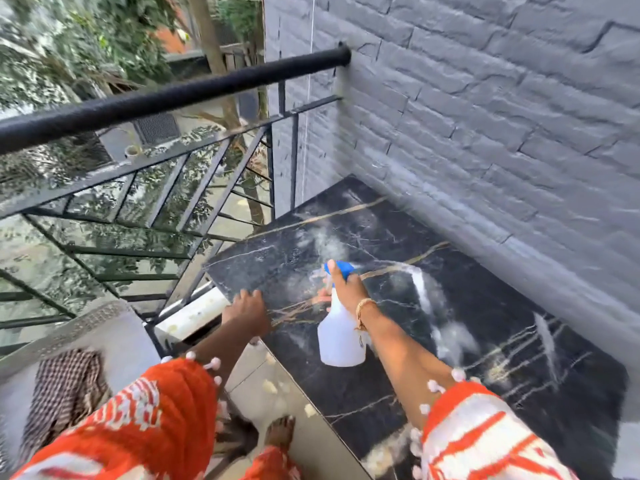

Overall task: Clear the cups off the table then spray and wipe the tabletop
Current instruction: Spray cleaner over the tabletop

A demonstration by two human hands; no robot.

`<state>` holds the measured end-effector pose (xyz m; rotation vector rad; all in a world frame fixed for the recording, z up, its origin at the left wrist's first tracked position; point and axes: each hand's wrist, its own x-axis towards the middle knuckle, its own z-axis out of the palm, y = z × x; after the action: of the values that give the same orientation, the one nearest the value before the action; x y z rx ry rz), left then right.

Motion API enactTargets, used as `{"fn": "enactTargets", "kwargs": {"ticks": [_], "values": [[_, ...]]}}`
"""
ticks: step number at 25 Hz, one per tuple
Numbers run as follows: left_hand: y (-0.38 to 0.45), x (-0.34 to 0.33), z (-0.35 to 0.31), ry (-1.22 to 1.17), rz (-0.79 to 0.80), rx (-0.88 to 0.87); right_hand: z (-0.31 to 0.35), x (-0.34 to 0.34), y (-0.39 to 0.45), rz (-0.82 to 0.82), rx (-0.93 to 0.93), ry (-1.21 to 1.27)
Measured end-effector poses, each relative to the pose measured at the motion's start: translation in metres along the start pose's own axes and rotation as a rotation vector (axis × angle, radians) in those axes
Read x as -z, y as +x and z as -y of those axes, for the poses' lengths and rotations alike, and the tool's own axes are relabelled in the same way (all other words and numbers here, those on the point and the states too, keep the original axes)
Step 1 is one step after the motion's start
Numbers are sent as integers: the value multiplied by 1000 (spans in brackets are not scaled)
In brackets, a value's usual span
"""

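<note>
1. Right now the right hand [346, 289] grips the neck of a white spray bottle [341, 337] with a blue trigger head [341, 268], fingers curled round it, bottle held up above the tabletop.
2. Left hand [247, 310] rests on the near left edge of the black marble tabletop [450, 271], fingers spread fairly flat, holding nothing.
3. Tabletop is dark with gold and white veins; pale misty patches lie on it ahead of the nozzle and to the right of the bottle.
4. Grey brick wall [485, 116] runs along the table's far right side, touching or just beside it, cannot tell which.
5. Black metal railing [156, 98] stands just beyond the table's left corner, with trees [86, 36] behind.
6. Checked cloth [65, 386] lies on a grey chair seat [121, 337] at lower left, well apart from the table.
7. Orange-and-white sleeves [478, 431] with pom-pom trim cover both arms; a bracelet [363, 308] sits on the right wrist.
8. Bare foot [280, 431] shows on the tiled floor [277, 375] beside the table.
</note>
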<state>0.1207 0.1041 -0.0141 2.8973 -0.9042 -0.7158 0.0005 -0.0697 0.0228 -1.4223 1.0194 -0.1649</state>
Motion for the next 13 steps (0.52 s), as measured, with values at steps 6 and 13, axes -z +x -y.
{"fn": "enactTargets", "kwargs": {"ticks": [6, 13], "values": [[43, 2, 17, -22, 34, 64, 25, -27, 46, 31, 30, -241], [53, -4, 28, 59, 23, 15, 36, -54, 59, 225, 34, -216]]}}
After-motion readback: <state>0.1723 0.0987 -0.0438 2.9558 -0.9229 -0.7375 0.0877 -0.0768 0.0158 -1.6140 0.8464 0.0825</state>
